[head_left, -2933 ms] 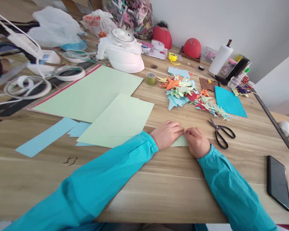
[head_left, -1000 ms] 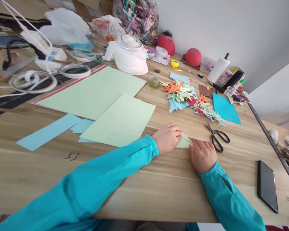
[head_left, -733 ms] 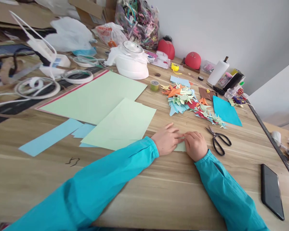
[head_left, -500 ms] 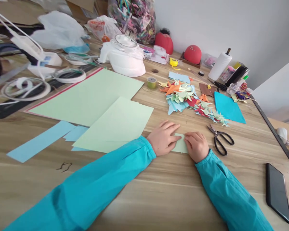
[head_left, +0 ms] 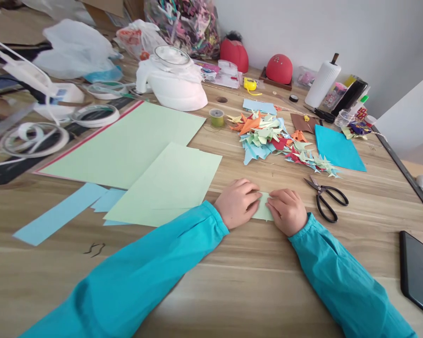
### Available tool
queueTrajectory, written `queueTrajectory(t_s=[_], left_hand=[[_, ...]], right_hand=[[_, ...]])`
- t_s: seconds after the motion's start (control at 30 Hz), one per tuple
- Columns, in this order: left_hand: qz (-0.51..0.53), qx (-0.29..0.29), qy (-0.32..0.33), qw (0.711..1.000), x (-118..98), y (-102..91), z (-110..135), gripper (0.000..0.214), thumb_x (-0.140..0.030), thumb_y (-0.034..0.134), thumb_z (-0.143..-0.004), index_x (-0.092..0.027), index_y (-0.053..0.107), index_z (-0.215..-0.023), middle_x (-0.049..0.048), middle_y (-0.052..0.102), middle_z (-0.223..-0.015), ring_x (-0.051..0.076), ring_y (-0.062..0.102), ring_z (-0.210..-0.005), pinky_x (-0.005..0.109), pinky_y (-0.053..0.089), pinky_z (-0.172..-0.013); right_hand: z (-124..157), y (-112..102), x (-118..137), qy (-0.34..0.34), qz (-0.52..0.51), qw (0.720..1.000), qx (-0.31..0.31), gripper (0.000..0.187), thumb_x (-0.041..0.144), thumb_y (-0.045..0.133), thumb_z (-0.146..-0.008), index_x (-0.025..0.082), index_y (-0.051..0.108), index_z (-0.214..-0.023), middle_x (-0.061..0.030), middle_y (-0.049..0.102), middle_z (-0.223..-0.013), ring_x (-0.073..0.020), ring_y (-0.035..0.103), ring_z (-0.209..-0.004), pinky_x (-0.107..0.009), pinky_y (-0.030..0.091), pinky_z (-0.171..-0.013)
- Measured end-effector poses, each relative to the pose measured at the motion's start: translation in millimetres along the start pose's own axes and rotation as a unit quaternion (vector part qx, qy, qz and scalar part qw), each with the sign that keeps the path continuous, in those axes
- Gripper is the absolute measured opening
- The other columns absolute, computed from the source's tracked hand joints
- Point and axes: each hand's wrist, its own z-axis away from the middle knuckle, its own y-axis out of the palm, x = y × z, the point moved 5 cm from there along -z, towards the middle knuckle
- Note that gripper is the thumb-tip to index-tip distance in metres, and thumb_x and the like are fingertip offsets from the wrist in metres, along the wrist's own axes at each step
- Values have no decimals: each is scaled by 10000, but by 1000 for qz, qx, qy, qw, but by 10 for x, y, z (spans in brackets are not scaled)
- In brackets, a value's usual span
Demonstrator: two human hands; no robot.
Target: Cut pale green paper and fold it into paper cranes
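Observation:
A small piece of pale green paper (head_left: 262, 210) lies on the table between my hands, partly covered by the fingers. My left hand (head_left: 237, 204) has its fingers curled together over the left edge of this paper. At the opposite edge, my right hand (head_left: 288, 211) pinches the paper with bunched fingertips. Scissors with black handles (head_left: 327, 199) lie just right of my right hand. Large pale green sheets (head_left: 169, 183) rest to the left, near my left sleeve. Beyond my hands spreads a pile of folded paper pieces (head_left: 266, 136) in several colours.
Blue paper strips (head_left: 61, 211) lie at the left. A phone (head_left: 419, 272) is near the right edge. Farther back are a thread spool (head_left: 217, 118), a turquoise sheet (head_left: 339, 148), a yellow tape measure (head_left: 249, 84), a white bottle (head_left: 322, 84) and coiled white tape (head_left: 95, 115).
My left fingers, stretched flatter before, are now more curled at the paper's edge. My right hand keeps its pinch. The view has shifted slightly.

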Motion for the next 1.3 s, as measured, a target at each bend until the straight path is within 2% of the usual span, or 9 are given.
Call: queueTrajectory(t_s=[0.17, 0.3, 0.4, 0.63, 0.87, 1.07, 1.17, 1.3], left_hand=[[20, 6, -34, 999, -35, 6, -5, 206, -188, 497, -873, -148, 686, -942, 84, 638, -902, 206, 551, -889, 359, 481, -814], [-35, -8, -108, 993, -9, -5, 3, 206, -263, 534, -847, -123, 673, -905, 140, 591, -1058, 281, 530, -990, 447, 465, -861], [-32, 7, -152, 988, 17, 34, 14, 191, -282, 583, -809, -117, 639, -886, 159, 561, -1133, 313, 511, -1060, 480, 446, -908], [-17, 28, -186, 982, 16, 92, 30, 206, -258, 600, -792, -120, 580, -943, 195, 490, -1286, 339, 433, -1222, 519, 377, -999], [30, 51, -226, 972, 58, 99, 9, 193, -259, 620, -784, -146, 580, -935, 169, 503, -1307, 322, 431, -1248, 519, 349, -1027], [96, 33, -294, 950, 111, 78, 1, 161, -260, 651, -763, -178, 601, -892, 122, 489, -1354, 302, 414, -1277, 512, 303, -1063], [134, 13, -298, 945, 104, 49, -11, 151, -252, 659, -761, -191, 604, -887, 91, 552, -1297, 276, 462, -1231, 501, 304, -1055], [185, 0, -254, 949, 50, 32, -36, 141, -233, 643, -781, -205, 613, -916, 33, 688, -1023, 218, 597, -992, 482, 342, -1016]], right_hand=[[-15, 18, 35, -23, 14, 1000, 9, 201, 180, 508, -902, 167, 688, -812, -80, 694, -933, -194, 564, -855, -316, 441, -730], [-20, 16, 61, -41, 25, 999, -7, 201, 160, 511, -893, 164, 672, -773, -79, 699, -923, -200, 568, -848, -331, 445, -743], [-20, 14, 69, -41, 29, 999, -13, 198, 160, 514, -891, 167, 666, -763, -74, 701, -906, -201, 571, -839, -332, 446, -737], [-20, 17, 80, -41, 31, 999, -17, 215, 163, 508, -898, 166, 664, -751, -74, 704, -901, -202, 569, -833, -332, 452, -737], [-16, 35, 77, -46, 31, 998, -8, 205, 150, 516, -889, 160, 660, -743, -82, 696, -898, -206, 560, -828, -335, 444, -734], [-12, 41, 73, -49, 29, 998, -5, 192, 137, 521, -880, 161, 657, -745, -84, 689, -899, -206, 557, -834, -335, 436, -740], [-16, 30, 77, -49, 31, 998, -14, 190, 132, 530, -872, 155, 659, -735, -82, 693, -886, -205, 557, -821, -330, 437, -727], [-24, 25, 78, -46, 32, 998, -12, 200, 138, 522, -879, 161, 667, -743, -71, 698, -879, -196, 556, -798, -323, 434, -712]])
